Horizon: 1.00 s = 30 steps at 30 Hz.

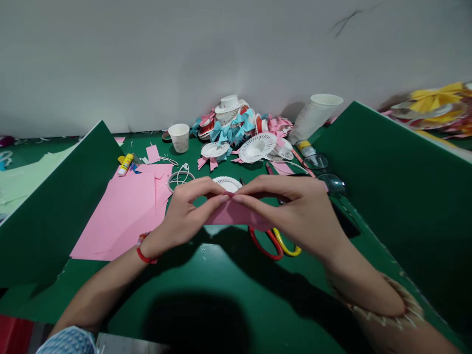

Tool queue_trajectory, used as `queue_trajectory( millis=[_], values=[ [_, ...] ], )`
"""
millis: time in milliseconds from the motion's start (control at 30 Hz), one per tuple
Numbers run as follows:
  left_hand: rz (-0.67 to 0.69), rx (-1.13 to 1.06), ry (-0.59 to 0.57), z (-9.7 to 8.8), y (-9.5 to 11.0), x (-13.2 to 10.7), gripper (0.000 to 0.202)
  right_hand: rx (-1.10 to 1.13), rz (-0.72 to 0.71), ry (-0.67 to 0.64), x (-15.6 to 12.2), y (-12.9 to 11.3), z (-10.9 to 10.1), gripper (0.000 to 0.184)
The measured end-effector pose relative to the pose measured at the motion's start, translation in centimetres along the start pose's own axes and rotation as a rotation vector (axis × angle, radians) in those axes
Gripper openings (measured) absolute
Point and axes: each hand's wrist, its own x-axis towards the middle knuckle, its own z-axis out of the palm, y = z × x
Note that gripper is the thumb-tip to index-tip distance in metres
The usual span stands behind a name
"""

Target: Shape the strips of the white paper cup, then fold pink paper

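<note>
A small piece of pink paper (230,214) hangs between my hands above the green table. My left hand (190,209) pinches its top edge from the left, thumb against fingers. From the other side my right hand (295,209) pinches the same edge, the two thumb tips almost meeting. The top edge looks bent or folded where the fingers press. Behind the paper lies a white scalloped paper disc (227,184), partly covered by my hands. Scissors with red and yellow handles (282,246) lie under my right hand, their blades mostly hidden.
Pink sheets (125,216) and a glue stick (126,164) lie at left. A paper cup (179,137), paper ornaments (236,123), stacked cups (317,115) and eyeglasses (330,182) stand or lie farther back. Green partitions (398,196) rise on both sides.
</note>
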Motion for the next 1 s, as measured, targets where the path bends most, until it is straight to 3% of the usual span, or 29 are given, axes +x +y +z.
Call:
queue_trajectory(
  millis=[167, 300, 400, 533, 633, 867, 1000],
  values=[
    [-0.059, 0.002, 0.137, 0.0, 0.1, -0.1, 0.009, 0.05, 0.053, 0.037, 0.1, 0.1, -0.2, 0.011],
    [-0.233, -0.143, -0.046, 0.0, 0.2, 0.1, 0.02, 0.07, 0.078, 0.066, 0.0, 0.1, -0.4, 0.011],
    [-0.307, -0.14, -0.135, 0.1, 0.0, 0.1, 0.015, 0.064, 0.076, 0.072, 0.0, -0.1, -0.3, 0.011],
    [-0.191, -0.018, -0.099, 0.2, 0.1, 0.0, 0.009, 0.103, 0.103, 0.064, 0.0, 0.0, 0.0, 0.01],
    [-0.077, 0.028, -0.067, 0.4, 0.2, -0.1, 0.005, 0.117, 0.102, -0.015, 0.0, 0.0, 0.1, 0.008],
    [0.297, 0.063, 0.013, 0.2, 0.0, -0.2, 0.009, 0.146, 0.07, -0.075, -0.1, -0.6, -0.1, 0.008],
    [0.297, 0.109, 0.136, -0.9, 0.2, 0.0, 0.009, 0.12, 0.048, -0.027, 0.1, -0.6, -1.1, 0.011]
  ],
)
